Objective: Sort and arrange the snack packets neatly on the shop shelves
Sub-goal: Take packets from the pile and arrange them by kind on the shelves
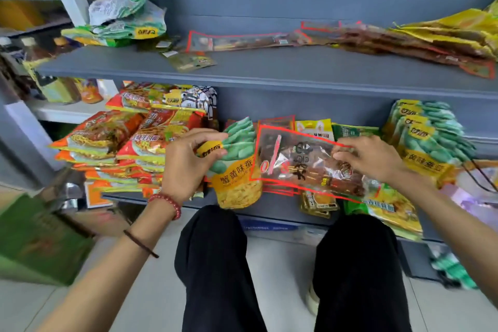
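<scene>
My left fingers [213,137] are curled and pinch the top of a green and yellow packet [234,170], thumb on the front. My right fingers [342,155] pinch the far edge of a clear packet with a red rim [299,164], which has brown snacks inside. So the left hand [188,162] and the right hand [369,159] each hold one packet, side by side and just touching, above the front of the lower shelf [269,209].

Under the clear packet lie more red-rimmed ones, some small yellow packets [318,203] and a green noodle bag [390,207], all mixed up. To the left is a big pile of red noodle packets [121,143]. To the right is a stack of green and yellow packets [425,137] that look the same as the one in my left hand. On the upper shelf [269,70] there is a row of clear red-rimmed packets [242,40], with a green pile [126,19] at the left end and yellow packets [444,32] at the right end.

I think I am in the sorting step, pulling two kinds out of the mixed middle pile. Next, I think the green and yellow one should go to its stack on the right, which means crossing over my other hand. The clear one should go up to its row. It is floppy, so I should lay it flat.
</scene>
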